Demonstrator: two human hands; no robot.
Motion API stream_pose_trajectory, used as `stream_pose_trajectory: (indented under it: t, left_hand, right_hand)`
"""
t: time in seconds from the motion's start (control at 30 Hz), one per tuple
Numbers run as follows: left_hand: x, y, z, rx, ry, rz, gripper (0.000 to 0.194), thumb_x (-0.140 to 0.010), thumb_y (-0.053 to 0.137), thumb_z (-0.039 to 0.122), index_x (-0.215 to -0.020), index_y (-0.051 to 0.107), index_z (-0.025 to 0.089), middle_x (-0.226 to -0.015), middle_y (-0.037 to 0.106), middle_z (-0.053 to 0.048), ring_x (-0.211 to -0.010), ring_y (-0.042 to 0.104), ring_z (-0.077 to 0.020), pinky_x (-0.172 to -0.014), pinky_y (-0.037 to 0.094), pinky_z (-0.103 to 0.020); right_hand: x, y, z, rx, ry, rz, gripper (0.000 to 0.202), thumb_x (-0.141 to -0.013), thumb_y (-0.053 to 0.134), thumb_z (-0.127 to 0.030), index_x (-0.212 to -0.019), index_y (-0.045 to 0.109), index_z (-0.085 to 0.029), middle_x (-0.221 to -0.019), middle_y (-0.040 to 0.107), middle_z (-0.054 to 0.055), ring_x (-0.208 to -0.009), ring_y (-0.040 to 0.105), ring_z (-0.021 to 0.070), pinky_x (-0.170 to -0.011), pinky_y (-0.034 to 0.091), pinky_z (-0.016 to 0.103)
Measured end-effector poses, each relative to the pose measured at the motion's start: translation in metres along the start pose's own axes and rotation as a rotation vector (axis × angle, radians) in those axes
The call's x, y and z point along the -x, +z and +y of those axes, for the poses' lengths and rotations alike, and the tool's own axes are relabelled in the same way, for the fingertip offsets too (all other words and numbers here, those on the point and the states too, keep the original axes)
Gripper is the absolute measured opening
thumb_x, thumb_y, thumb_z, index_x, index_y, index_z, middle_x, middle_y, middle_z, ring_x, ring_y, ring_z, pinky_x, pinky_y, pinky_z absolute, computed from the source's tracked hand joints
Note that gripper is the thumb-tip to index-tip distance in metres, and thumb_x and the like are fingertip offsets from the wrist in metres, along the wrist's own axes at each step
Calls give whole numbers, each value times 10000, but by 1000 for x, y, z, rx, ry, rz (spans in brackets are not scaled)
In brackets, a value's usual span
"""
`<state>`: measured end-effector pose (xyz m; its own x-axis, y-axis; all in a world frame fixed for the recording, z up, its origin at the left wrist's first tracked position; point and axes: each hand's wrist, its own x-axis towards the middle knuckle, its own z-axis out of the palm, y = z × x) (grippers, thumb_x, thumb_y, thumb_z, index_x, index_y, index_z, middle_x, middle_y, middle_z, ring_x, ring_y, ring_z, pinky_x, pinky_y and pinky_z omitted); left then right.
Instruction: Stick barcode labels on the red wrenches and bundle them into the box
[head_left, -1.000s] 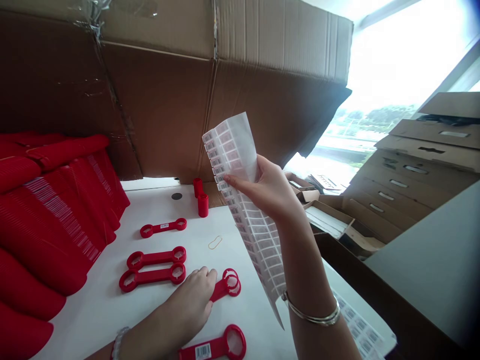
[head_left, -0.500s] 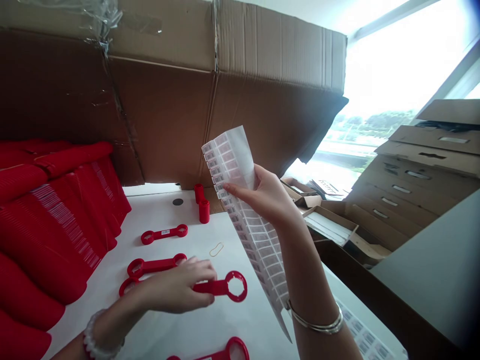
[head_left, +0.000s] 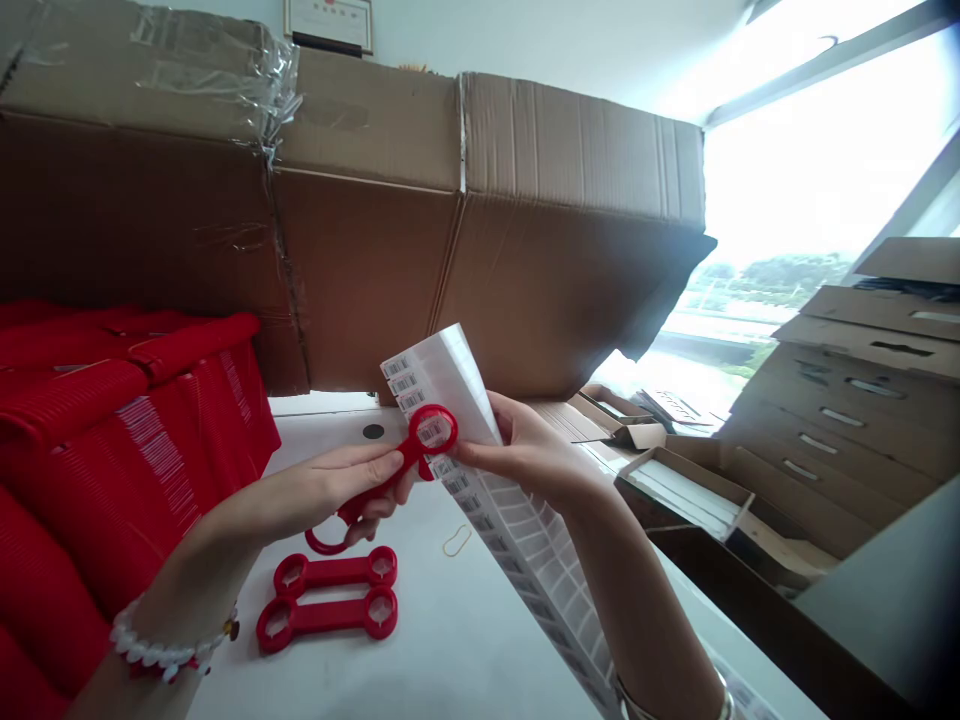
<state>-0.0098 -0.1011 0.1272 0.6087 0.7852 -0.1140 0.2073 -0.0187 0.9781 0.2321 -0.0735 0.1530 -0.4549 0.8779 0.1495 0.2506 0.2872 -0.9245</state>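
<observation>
My left hand [head_left: 341,482] grips a red plastic double-ring wrench [head_left: 410,453] by its bar, tilted upward. Its upper ring overlaps the edge of a barcode label sheet [head_left: 459,380], and printed labels show through the hole. My right hand [head_left: 534,458] pinches that long, curled sheet between thumb and fingers, with the thumb tip close beside the ring. Below my left hand, two more red wrenches, an upper one [head_left: 337,572] and a lower one [head_left: 337,618], lie side by side on the white table [head_left: 442,650].
Red ribbed stacks [head_left: 142,440] with pale striped bands fill the left side. A large taped cardboard box [head_left: 375,260] stands behind. A rubber band [head_left: 456,541] lies on the table. On the right are an open carton [head_left: 686,490] and stacked flat boxes [head_left: 840,400].
My left hand has lifted the wrench from low over the table up to the label sheet. My right hand and the sheet sit lower in view, and the view has shifted.
</observation>
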Motion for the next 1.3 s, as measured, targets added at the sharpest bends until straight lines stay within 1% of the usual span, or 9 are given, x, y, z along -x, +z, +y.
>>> stream_pose_trajectory:
  t: [0.17, 0.3, 0.47, 0.57, 0.67, 0.8, 0.9, 1.1, 1.3]
  left_hand:
    - [-10, -6, -9, -8, 12, -58, 426, -1006, 451, 559, -828, 565, 188, -617, 400, 39, -611, 404, -123, -574, 369, -248]
    - [-6, -10, -13, -87, -29, 30, 434, -1007, 425, 575, -863, 571, 193, -632, 432, 42, -580, 394, -112, -527, 317, -242]
    - [2, -9, -10, -243, -59, 130, 482, -1003, 390, 614, -876, 598, 199, -672, 524, 32, -596, 461, -115, -537, 348, -245]
    - [5, -9, -8, -282, -57, 143, 496, -997, 402, 627, -861, 605, 195, -677, 579, 25, -615, 524, -122, -569, 380, -254]
    - [5, -13, -7, -251, -33, 194, 491, -959, 467, 672, -930, 628, 208, -791, 658, -1, -729, 614, -163, -621, 428, -271]
    - [0, -19, -8, -74, 135, 543, 496, -891, 592, 689, -1103, 604, 240, -1056, 697, -40, -1055, 655, -238, -899, 495, -356]
    - [-6, -22, -11, 113, 293, 744, 424, -877, 683, 604, -1037, 617, 217, -1032, 689, -31, -1009, 667, -208, -967, 495, -366]
    - [-11, -23, -13, 305, 418, 765, 282, -881, 742, 463, -963, 653, 208, -898, 684, 7, -864, 632, -130, -896, 528, -283]
    - [-3, -27, -9, 310, 325, 782, 303, -812, 816, 449, -893, 691, 185, -783, 628, 15, -759, 571, -97, -746, 496, -189]
  right_hand:
    - [-1, 5, 1, -88, -31, -141, 531, -787, 838, -309, -1263, 621, -214, -1215, 725, 90, -1114, 695, 303, -944, 590, 452]
    - [0, 6, 1, -145, -57, -226, 514, -798, 837, -315, -1247, 612, -207, -1244, 712, 98, -1140, 685, 295, -965, 580, 455]
    - [-5, 18, -4, -69, 93, -42, 365, -834, 801, -452, -1053, 708, -175, -1019, 775, 92, -960, 740, 272, -799, 617, 374]
    - [-8, 26, -4, -97, 137, 57, 323, -778, 855, -405, -975, 742, -176, -933, 787, 72, -821, 748, 226, -671, 602, 300]
    - [-8, 32, -6, -134, 171, 116, 318, -739, 884, -372, -944, 742, -174, -944, 796, 79, -785, 756, 230, -652, 610, 310]
    - [-5, 40, -11, -118, 160, 162, 310, -761, 862, -400, -948, 751, -180, -951, 804, 75, -782, 765, 235, -654, 617, 324]
    - [-3, 46, -14, -55, 149, 192, 314, -772, 848, -440, -932, 760, -185, -909, 805, 62, -787, 762, 226, -655, 604, 303]
    - [3, 58, -20, -26, 126, 203, 271, -818, 815, -428, -958, 779, -199, -904, 805, 40, -814, 750, 193, -680, 579, 265]
    - [1, 60, -15, 38, 87, 220, 199, -853, 783, -389, -918, 775, -201, -862, 799, 31, -788, 748, 193, -654, 562, 263]
